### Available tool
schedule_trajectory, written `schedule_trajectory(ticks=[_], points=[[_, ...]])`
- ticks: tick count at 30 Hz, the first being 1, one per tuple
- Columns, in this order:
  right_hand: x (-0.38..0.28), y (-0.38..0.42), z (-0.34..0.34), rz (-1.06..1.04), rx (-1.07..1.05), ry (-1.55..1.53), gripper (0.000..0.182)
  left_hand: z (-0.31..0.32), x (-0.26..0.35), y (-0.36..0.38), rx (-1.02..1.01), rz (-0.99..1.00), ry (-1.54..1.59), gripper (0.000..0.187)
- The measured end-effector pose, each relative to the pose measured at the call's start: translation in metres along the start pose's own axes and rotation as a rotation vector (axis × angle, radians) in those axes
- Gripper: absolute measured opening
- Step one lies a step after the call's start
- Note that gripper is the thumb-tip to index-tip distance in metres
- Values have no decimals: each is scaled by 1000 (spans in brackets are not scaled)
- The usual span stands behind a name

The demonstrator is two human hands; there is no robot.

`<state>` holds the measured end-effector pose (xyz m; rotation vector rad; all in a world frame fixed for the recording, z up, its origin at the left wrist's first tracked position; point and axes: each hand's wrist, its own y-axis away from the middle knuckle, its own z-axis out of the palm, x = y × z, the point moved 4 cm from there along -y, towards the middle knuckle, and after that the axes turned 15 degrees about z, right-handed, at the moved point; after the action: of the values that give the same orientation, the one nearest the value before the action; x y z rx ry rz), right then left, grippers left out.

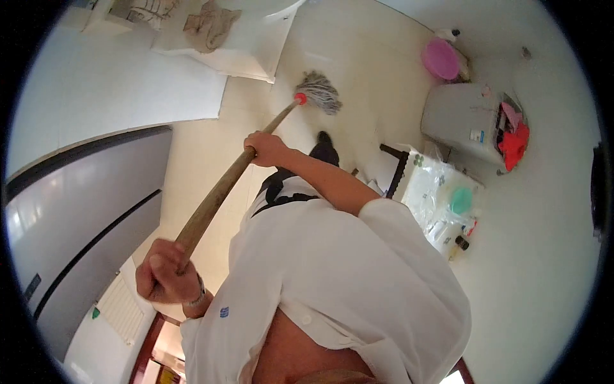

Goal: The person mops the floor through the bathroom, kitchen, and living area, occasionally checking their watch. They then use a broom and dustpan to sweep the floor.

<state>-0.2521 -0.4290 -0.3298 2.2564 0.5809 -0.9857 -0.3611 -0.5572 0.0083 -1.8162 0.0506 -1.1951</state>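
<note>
A mop with a long wooden handle (217,197) runs slantwise across the view. Its red collar (300,98) joins the handle to a head of grey-white strands (319,91), which rests on the pale tiled floor. My left hand (167,272), with a watch at the wrist, is closed around the upper end of the handle. Farther down the same handle, my right hand (267,148) is wrapped around it, its forearm crossing in front of my body. One dark shoe (325,138) shows close behind the mop head.
A grey fridge (83,211) stands at left. Above, a white cabinet (249,54) carries a brown cloth (211,25). At right are a washing machine (457,115) with red cloth, a pink basin (441,59), and a small covered table (425,192) holding a green bowl (460,200).
</note>
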Motion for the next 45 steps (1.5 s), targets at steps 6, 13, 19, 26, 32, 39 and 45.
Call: schedule_trajectory(ticks=[6, 13, 19, 26, 32, 39, 45], points=[[-7, -5, 25, -25, -69, 26, 26, -24, -22, 3, -46, 14, -115, 27], [36, 27, 0, 61, 12, 22, 29, 4, -43, 2, -34, -66, 169, 21], [152, 95, -37, 239, 103, 0, 29, 97, -38, 64, -212, -49, 238, 12], [209, 145, -42, 396, 155, 16, 17, 135, -53, 93, -554, -112, 50, 12], [242, 174, -44, 390, 412, -68, 11, 174, -66, 117, -741, -327, 229, 13], [206, 137, -13, 380, 379, -90, 11, 115, -105, 120, -451, -608, 412, 25], [106, 70, 38, 168, 489, 3, 10, 0, -117, 52, -206, -558, 564, 30]])
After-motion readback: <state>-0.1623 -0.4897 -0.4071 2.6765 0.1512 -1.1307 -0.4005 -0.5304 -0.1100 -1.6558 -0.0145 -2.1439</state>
